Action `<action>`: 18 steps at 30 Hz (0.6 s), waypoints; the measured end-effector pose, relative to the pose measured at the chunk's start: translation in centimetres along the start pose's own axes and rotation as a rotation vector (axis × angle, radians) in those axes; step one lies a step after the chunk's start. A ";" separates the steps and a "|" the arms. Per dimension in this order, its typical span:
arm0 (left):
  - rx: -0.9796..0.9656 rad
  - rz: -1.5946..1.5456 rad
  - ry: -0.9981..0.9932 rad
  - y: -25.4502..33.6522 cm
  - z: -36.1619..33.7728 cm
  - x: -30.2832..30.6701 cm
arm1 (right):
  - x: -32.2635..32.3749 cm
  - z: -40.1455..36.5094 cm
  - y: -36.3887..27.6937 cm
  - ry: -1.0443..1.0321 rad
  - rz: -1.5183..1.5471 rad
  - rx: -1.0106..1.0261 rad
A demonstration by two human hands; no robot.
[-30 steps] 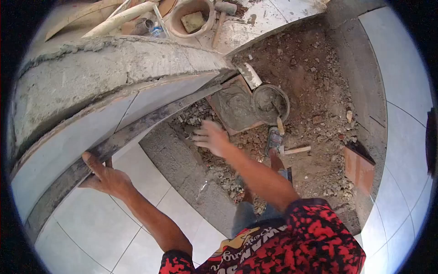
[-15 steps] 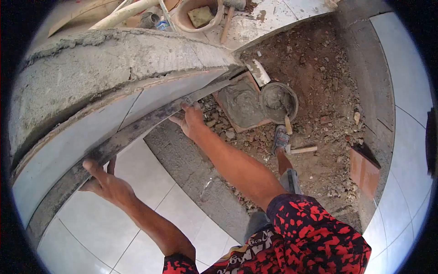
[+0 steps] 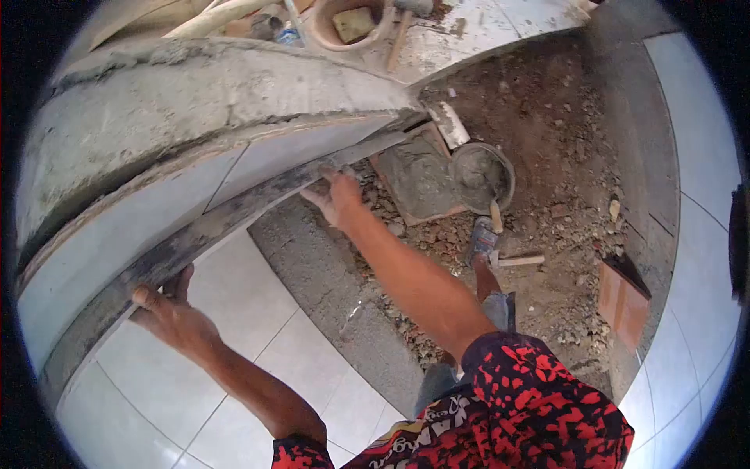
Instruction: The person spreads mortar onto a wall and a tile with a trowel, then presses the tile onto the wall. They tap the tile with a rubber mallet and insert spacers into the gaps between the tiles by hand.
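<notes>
A long, straight grey bar (image 3: 226, 219), stained with mortar, lies along the lower edge of the tiled face (image 3: 176, 191) of a concrete ledge. Toward the bar's near end, my left hand (image 3: 178, 316) grips it, thumb on top and fingers behind its lower edge. Farther along, my right hand (image 3: 340, 195) holds the same bar, its fingertips at the edge and one finger stretched out to the left. Beyond my right hand, wet mortar (image 3: 422, 176) covers a square board, beside a round bucket (image 3: 509, 176) that also holds mortar.
A trowel handle (image 3: 496, 216) sticks out of the bucket. Near my foot lies a hammer (image 3: 519, 260). A reddish tile (image 3: 623, 305) leans at the right of the rubble. Rough concrete (image 3: 305, 250) borders white floor tiles (image 3: 242, 344). A basin (image 3: 328, 35) stands at the top.
The view has shifted slightly. My left hand sits a little lower on the bar, its fingers more curled. My right hand is still at the bar.
</notes>
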State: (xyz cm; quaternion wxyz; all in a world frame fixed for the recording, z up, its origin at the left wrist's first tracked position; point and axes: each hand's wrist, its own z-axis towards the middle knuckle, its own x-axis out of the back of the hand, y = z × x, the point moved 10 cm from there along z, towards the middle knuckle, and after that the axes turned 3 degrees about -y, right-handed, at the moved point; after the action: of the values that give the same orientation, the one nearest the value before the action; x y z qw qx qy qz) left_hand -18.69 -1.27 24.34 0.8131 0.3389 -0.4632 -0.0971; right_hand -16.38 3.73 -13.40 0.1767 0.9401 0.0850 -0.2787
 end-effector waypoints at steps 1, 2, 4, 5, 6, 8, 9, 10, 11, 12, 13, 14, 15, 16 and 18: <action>-0.027 -0.025 -0.024 -0.1 0.1 -0.1 | 0.5 2.1 0.7 -0.119 0.027 -0.018; -0.055 -0.050 -0.049 -0.1 0.1 -0.2 | 0.1 3.0 1.2 -0.240 0.058 -0.037; -0.073 -0.055 -0.042 0.1 0.0 -0.4 | -0.1 2.5 0.8 -0.256 0.025 -0.042; -0.080 -0.081 -0.057 0.0 0.1 -0.5 | 0.0 2.6 0.4 -0.260 -0.008 -0.019; -0.082 -0.121 -0.112 -0.4 0.2 -0.7 | -0.1 3.0 0.5 -0.271 -0.003 -0.032; -0.090 -0.116 -0.127 -0.2 0.1 -1.1 | 0.7 3.9 0.5 -0.200 0.018 -0.023; -0.085 -0.123 -0.149 -0.2 0.0 -1.3 | 1.0 4.2 0.7 -0.203 0.017 -0.033; -0.054 -0.143 -0.148 -0.6 0.1 -1.2 | 0.5 3.0 0.0 -0.183 -0.015 -0.013; -0.053 -0.141 -0.146 -0.6 0.1 -1.0 | 0.6 2.3 -0.5 -0.159 -0.047 0.010; -0.059 -0.141 -0.143 -0.5 0.1 -1.0 | 0.6 2.0 -0.6 -0.157 -0.051 0.014; -0.062 -0.143 -0.144 -0.5 0.0 -1.2 | 0.7 1.9 -0.6 -0.182 -0.074 0.008; -0.052 -0.153 -0.154 -0.5 0.0 -1.4 | 0.9 1.8 -0.7 -0.203 -0.097 0.007; -0.056 -0.130 -0.149 -0.2 0.0 -1.5 | 1.5 1.7 -1.3 -0.193 -0.101 0.027; -0.060 -0.106 -0.144 -0.1 -0.1 -1.6 | 1.8 1.8 -1.1 -0.211 -0.137 -0.011; -0.077 -0.107 -0.139 -0.2 -0.1 -1.8 | 2.5 1.9 -0.8 -0.221 -0.172 -0.026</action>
State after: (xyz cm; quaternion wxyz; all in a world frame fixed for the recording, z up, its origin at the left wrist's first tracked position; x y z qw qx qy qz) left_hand -19.56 -0.48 22.94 0.7851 0.3243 -0.4955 -0.1815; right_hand -15.46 3.95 -16.51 0.1727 0.8905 0.1490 -0.3937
